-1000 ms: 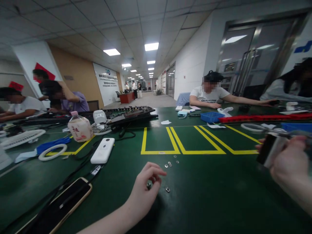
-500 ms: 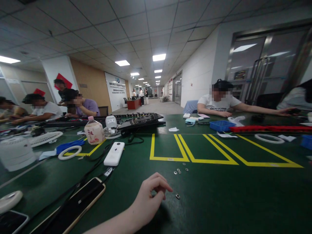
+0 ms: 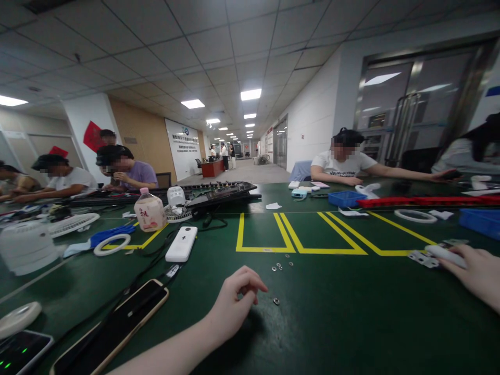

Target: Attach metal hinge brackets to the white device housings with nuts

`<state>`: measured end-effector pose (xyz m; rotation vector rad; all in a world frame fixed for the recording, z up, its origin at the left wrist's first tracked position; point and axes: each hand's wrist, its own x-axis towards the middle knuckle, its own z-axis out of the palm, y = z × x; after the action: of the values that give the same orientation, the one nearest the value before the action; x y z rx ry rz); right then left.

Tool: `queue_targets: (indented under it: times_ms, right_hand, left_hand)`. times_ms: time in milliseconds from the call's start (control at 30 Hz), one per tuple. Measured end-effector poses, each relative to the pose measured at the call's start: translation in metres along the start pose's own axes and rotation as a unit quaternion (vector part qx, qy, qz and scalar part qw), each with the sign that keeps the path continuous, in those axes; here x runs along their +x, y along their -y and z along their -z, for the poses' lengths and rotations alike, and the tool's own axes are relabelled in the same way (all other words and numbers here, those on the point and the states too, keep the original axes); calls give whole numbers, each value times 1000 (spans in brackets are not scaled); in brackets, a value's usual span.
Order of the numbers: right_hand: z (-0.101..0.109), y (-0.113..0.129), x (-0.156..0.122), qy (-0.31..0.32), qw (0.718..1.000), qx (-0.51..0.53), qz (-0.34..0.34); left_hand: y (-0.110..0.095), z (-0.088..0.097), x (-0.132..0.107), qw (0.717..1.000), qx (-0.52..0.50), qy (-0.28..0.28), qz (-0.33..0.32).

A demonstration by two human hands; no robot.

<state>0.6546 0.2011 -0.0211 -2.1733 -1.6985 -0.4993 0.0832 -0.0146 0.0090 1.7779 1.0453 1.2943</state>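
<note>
Left hand (image 3: 237,298) is curled, contents indeterminable; right hand (image 3: 478,271) grips a white part (image 3: 447,256). Metal rings (image 3: 276,301) near the left hand remain loose on the table (image 3: 351,317), unheld.

Bright metal on a sheeny green tabletop (image 3: 371,317)

With the whole view as a clock face, that tabletop looks smooth and faintly glossy from here, its yellow strips (image 3: 332,252) matt. Between five and six o'clock, little rings (image 3: 276,301) shine like polished metal. Near four, a hinge-like piece (image 3: 424,259) shows silvery metal. Towards eight, a power bank (image 3: 182,245) has smooth white plastic; at half past seven, a phone (image 3: 113,330) looks dark and glassy. The bottle (image 3: 150,212) by nine seems smooth plastic; the tray (image 3: 346,199) at three, blue plastic.
</note>
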Motion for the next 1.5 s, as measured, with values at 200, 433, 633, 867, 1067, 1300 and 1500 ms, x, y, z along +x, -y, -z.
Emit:
queue_targets:
  times_ms: [200,433,633,867,1067,1300,1500]
  right_hand:
    - [28,29,-19,-12,1000,-24,3]
    - [40,36,-28,-103,991,-75,38]
    - [53,51,-40,-149,983,-95,39]
    - [36,29,-30,-103,993,-60,-12]
    - [36,27,-31,-125,991,-39,-25]
    - [47,41,-34,-111,992,-53,-25]
    - [45,44,-35,-129,988,-80,-4]
  left_hand:
    - [0,-1,-1,1000,10,8,-10]
    - [4,0,-2,1000,20,13,-5]
    - [6,0,-2,1000,24,12,-13]
    - [7,1,-3,1000,23,17,-8]
    - [8,1,-3,1000,21,19,-6]
    - [7,1,-1,1000,12,17,7]
    - [7,1,-1,1000,12,16,21]
